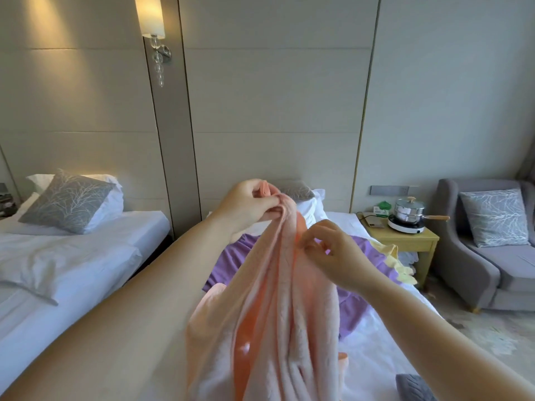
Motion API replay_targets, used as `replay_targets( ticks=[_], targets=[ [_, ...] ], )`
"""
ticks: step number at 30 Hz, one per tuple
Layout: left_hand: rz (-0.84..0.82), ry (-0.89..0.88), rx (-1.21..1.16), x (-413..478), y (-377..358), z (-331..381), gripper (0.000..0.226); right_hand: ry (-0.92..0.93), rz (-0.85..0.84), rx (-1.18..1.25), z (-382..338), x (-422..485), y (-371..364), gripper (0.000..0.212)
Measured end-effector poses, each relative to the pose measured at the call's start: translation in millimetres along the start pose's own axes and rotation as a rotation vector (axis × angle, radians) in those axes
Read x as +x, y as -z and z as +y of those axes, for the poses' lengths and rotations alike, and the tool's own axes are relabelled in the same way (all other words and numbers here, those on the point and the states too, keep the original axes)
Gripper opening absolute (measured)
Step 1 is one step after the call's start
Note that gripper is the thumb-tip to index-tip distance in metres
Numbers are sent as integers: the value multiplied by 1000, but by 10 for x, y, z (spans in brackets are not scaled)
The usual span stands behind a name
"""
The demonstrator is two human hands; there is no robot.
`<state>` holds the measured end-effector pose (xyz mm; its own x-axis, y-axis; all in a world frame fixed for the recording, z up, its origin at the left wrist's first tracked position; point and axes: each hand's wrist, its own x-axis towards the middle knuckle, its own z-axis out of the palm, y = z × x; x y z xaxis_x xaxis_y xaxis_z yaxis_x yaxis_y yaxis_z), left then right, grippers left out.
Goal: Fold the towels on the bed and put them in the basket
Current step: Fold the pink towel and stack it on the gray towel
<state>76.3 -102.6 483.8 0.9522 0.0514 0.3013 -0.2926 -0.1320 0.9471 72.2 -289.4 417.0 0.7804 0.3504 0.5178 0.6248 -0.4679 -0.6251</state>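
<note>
Head view: you hold a pink towel (269, 299) bunched above the bed (376, 357), its long axis hanging straight down from your left hand (249, 205), whose grip is pinched shut on the top edge; your right hand (330, 253) pinches an edge lower down. No fold made yet. A purple towel (231, 261) and a yellow towel (396, 261) lie unfolded behind; no basket is visible.

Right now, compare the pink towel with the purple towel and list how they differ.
The pink towel is lifted off the bed, bunched and hanging in folds; the purple towel lies spread on the bed. The pink towel is gripped by the left hand at its top and pinched by the right hand lower down; no hand touches the purple towel. Neither is folded yet.
</note>
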Motion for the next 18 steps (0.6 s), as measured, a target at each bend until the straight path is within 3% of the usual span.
replay_targets(
  ticks=[9, 12, 18],
  targets=[
    [189, -257, -53, 302, -316, 852, 22, -60, 211, -1, -284, 273, 337, 15],
    [258, -277, -48, 350, -392, 932, 7, -30, 203, -133, -341, 350, 330, 28],
    [360, -285, 11, 414, -351, 917, 21, -65, 85, -348, -276, 337, 145, 36]
  ],
)
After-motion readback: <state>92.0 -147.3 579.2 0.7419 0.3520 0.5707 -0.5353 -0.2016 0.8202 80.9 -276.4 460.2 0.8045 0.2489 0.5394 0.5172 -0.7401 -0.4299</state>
